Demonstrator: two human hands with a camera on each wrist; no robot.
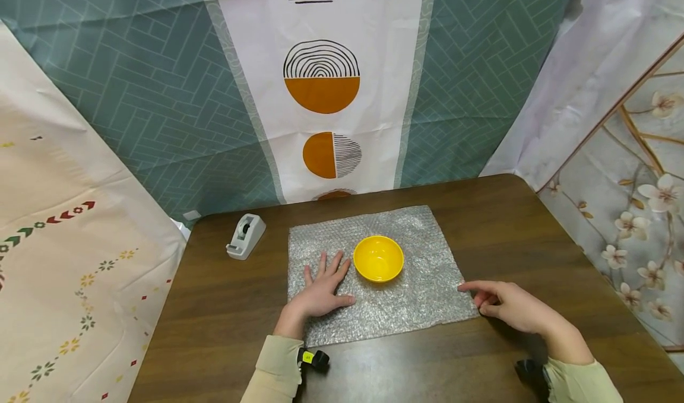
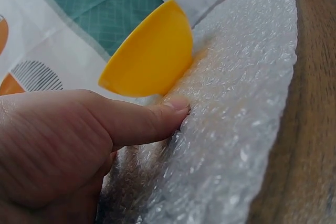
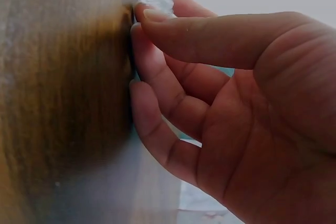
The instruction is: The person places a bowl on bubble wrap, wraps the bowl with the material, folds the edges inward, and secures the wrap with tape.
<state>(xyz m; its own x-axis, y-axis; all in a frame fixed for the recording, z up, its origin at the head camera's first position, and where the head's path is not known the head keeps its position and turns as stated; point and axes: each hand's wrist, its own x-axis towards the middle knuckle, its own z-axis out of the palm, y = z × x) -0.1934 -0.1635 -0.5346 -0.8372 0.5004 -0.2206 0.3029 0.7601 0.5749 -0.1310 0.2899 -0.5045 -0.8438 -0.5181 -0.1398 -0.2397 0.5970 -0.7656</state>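
Observation:
A sheet of bubble wrap [image 1: 427,296] lies flat on the table, with a yellow bowl [image 1: 378,259] standing upright on it, right of its middle. My left hand [image 1: 323,290] rests on the sheet to the left of the bowl, fingers spread. In the left wrist view its thumb [image 2: 152,121] presses on the wrap just short of the bowl [image 2: 152,53]. At the sheet's right edge, near the front corner, my right hand [image 1: 507,305] pinches the wrap. The right wrist view shows the thumb [image 3: 210,38] and curled fingers by the wrap's edge [image 3: 157,1], low against the tabletop.
A white tape dispenser [image 1: 246,237] stands at the back left of the brown wooden table [image 1: 224,314]. Patterned cloth [image 1: 342,94] hangs behind the table, and more cloth borders it on the left and right.

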